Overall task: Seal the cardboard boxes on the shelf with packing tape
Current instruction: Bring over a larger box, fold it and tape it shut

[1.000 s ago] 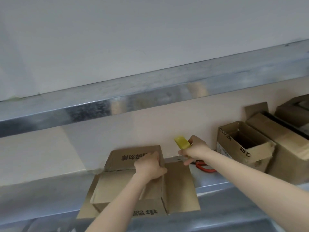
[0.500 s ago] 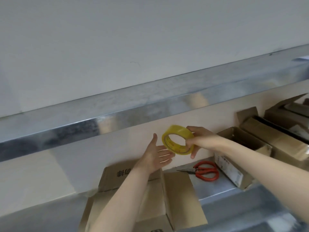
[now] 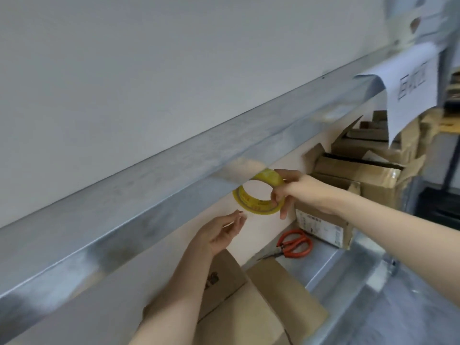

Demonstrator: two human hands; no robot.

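I'm at the tape-starting step, and nothing is stuck down yet. My right hand (image 3: 293,192) grips the tape (image 3: 254,205), fingers curled round its right side with one through the core. It holds the roll in the air, up and left of the scissors (image 3: 295,244).

My left hand (image 3: 219,232) is left of the scissors, palm turned up, its fingertips (image 3: 237,216) drawn together right at the roll's lower rim. It looks like a pinch on the free end, but the film is clear and I can't tell whether they have it.

The box (image 3: 281,295) I take to be next lies below and left of the scissors on the shelf (image 3: 336,265), flaps open, partly under my left forearm. More boxes (image 3: 321,225) stand just right of the scissors.

Next I need a sure hold on the end, then a strip drawn off long enough to span the seam and kept taut so it doesn't fold onto itself. The flaps must be shut first, and neither hand is free for that. The scissors lie near for the cut.
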